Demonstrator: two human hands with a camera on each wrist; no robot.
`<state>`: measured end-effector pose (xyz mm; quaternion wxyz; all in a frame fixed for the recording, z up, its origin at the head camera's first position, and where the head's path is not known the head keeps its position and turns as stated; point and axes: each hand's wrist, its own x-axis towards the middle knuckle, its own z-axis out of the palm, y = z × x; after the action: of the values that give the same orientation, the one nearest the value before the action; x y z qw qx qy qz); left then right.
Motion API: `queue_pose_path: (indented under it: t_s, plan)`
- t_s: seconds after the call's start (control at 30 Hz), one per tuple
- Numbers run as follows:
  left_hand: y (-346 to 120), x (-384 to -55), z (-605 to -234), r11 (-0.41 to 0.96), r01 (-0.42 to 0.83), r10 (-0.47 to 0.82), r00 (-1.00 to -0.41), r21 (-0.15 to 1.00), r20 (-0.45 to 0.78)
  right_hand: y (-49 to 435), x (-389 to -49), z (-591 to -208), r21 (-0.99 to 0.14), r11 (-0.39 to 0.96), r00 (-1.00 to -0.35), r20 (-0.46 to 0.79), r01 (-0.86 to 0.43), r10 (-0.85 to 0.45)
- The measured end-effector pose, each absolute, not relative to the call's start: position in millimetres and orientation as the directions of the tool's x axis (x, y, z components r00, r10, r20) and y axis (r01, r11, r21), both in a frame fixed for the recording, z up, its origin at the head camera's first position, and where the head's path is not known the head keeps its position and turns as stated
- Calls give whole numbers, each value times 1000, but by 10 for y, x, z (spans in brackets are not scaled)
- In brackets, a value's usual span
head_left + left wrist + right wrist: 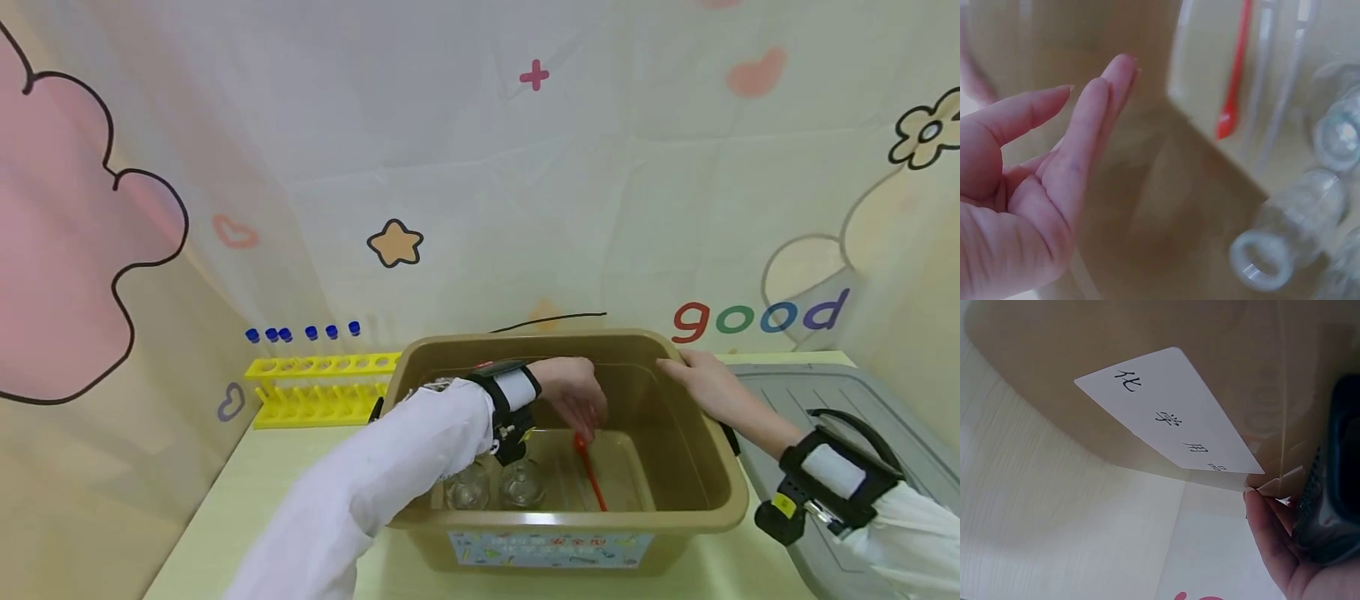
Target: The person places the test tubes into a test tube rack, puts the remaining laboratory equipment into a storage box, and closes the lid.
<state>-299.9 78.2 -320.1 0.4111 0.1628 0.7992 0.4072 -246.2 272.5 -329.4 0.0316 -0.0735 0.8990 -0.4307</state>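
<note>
A brown plastic bin [697,454] stands on the table. My left hand [576,392] reaches down inside it with nothing held, and its fingers [1088,119] are extended in the left wrist view. Below the hand, a red thin-handled spoon-like tool [590,471] lies on the bin floor. Clear glass bottles [522,483] sit to its left; in the left wrist view one bottle [1263,259] shows its round mouth. Two clear rods [1285,81] lie beside the red tool. At the far right corner, my right hand [693,383] grips the bin's rim; a white label [1169,415] is stuck on the bin's outer side.
A yellow test tube rack [322,404] with blue-capped tubes [311,332] stands left of the bin. To the right lies a grey tray or lid [780,387], partly under the right arm. A printed cloth [465,200] hangs behind the table.
</note>
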Motion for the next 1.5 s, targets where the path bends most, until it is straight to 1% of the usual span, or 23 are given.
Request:
queue_pose_path:
  t_s: [0.2, 0.3, 0.4, 0.53, 0.7, 0.9, 1.03, 1.2, 1.3, 1.5]
  plan:
    - [637, -2954, -2854, 610, 91, 666, -597, 787, -448, 2734, -2465, -3307, -778, 621, -987, -4, -99, -162]
    - [536, -2898, -2719, 639, 184, 671, -607, 747, -425, 2735, -2466, -3311, -782, 616, -986, -9, -96, -165]
    - [402, -2828, -2582, 664, 283, 673, -630, 692, -388, 2735, -2469, -3311, -784, 612, -986, -7, -98, -168]
    - [181, -2753, -2424, 658, 367, 683, -659, 657, -316, 2741, -2474, -3308, -785, 610, -984, -1, -108, -175]
    - [-126, -2681, -2282, 642, 374, 680, -681, 669, -272, 2745, -2483, -3320, -776, 619, -984, 9, -118, -176]
    - [-575, -2557, -2168, 676, 390, 621, -758, 625, -199, 2735, -2490, -3325, -778, 617, -984, 7, -117, -178]
    - [-935, -2471, -2169, 690, 389, 582, -799, 610, -149, 2737, -2486, -3313, -776, 619, -984, 12, -121, -177]
    - [-1374, -2391, -2292, 717, 371, 517, -851, 591, -93, 2733, -2480, -3304, -775, 619, -983, 17, -127, -181]
    - [-1586, -2332, -2399, 735, 346, 476, -875, 583, -81, 2732, -2474, -3301, -771, 623, -983, 22, -134, -184]
    - [-1919, -2213, -2640, 743, 295, 429, -899, 600, -89, 2728, -2469, -3295, -775, 619, -983, 13, -127, -185]
